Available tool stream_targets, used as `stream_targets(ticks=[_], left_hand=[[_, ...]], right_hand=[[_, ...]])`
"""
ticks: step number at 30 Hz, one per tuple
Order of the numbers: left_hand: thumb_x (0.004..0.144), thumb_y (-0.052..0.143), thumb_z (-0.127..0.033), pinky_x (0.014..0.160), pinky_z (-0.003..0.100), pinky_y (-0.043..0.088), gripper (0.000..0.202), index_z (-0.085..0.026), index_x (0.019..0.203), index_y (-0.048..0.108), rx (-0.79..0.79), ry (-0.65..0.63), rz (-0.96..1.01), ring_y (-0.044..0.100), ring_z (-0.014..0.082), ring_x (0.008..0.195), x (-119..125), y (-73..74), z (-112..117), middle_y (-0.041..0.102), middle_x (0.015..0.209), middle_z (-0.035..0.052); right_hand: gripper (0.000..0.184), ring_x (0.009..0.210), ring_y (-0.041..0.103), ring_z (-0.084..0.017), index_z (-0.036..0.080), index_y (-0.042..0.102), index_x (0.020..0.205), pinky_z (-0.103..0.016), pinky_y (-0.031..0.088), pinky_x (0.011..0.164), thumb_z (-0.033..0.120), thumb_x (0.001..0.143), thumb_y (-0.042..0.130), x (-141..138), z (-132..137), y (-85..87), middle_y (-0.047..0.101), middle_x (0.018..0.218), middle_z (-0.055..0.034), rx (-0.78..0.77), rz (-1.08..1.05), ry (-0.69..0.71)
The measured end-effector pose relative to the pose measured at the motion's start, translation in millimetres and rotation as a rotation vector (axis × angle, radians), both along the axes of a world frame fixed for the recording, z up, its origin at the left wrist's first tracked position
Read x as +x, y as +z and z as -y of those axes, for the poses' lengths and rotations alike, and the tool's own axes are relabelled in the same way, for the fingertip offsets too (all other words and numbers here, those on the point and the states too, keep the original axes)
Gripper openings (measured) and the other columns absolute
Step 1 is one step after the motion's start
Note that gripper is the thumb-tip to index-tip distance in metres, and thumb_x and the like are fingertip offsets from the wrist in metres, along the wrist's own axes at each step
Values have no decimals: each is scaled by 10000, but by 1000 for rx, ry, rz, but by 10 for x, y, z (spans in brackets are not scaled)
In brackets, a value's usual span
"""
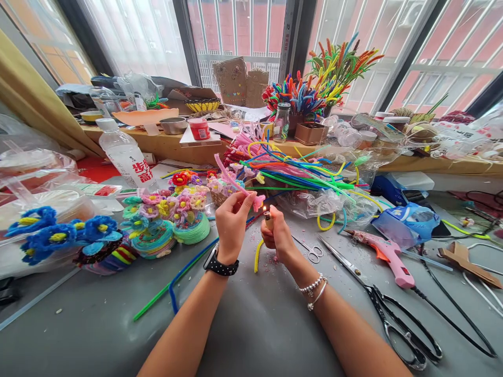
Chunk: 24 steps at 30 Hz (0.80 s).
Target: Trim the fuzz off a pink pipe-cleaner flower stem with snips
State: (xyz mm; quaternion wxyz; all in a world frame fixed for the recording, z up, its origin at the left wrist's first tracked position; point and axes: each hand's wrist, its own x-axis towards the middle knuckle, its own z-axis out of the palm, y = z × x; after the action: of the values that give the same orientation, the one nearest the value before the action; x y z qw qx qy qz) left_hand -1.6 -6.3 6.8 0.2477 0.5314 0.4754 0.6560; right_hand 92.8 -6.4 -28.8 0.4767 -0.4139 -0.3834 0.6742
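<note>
Forearms (184,330), two, bare, nearest the camera, reaching in over a grey desk (251,335).

Large scissors (375,298), black-handled, lying on the desk to the right.

Left hand (230,225): fingertips pinched together on a pink fuzzy stem (230,175) that slants up and away; a small pink flower shape (258,202) shows on the other side of the pinch, between the two hands. Whether stem and flower are one piece, the fingers hide.

Right hand (278,233): fist closed round a lighter (269,217), thumb at its top; a small flame (264,208) burns just beside the flower, apparently without touching.

Handling, judged by eye: very light, soft pile, probably over a bendable wire core; unlikely to slip, easily crushed or bent, the fuzz liable to scorch or melt. Best grip: the stem, a little behind the flower, lightly, fingertips clear of the flame. The lighter looks smooth, rigid and light; hold low on its body, away from the hot top.

Nearby: small scissors (314,255); pink glue gun (387,255).
</note>
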Motion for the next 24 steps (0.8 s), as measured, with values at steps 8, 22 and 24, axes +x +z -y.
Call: stream_targets(ticks=[8, 22, 24], left_hand=[[652, 637, -319, 542, 175, 379, 186, -151, 728, 660, -33, -119, 194, 493, 77, 584, -12, 14, -26, 601, 641, -11], [598, 679, -262, 359, 114, 252, 145, -132, 620, 618, -226, -534, 718, 252, -17, 379, -49, 34, -66, 434, 534, -68], [598, 680, -252, 358, 110, 250, 142, -131, 599, 606, -226, -539, 727, 255, -18, 378, -47, 39, -60, 431, 531, -70]], right_hand=[[636, 260, 125, -33, 186, 295, 373, -181, 57, 305, 681, 732, 118, 97, -84, -34, 215, 293, 78, -14, -79, -124], [99, 588, 544, -102, 172, 508, 605, -204, 466, 535, 201, 625, 601, 294, -202, -41, 558, 604, 16, -51, -84, -357], [59, 642, 558, -111, 172, 512, 604, -223, 486, 589, 164, 621, 567, 294, -204, -63, 576, 644, 6, -45, -99, -346]])
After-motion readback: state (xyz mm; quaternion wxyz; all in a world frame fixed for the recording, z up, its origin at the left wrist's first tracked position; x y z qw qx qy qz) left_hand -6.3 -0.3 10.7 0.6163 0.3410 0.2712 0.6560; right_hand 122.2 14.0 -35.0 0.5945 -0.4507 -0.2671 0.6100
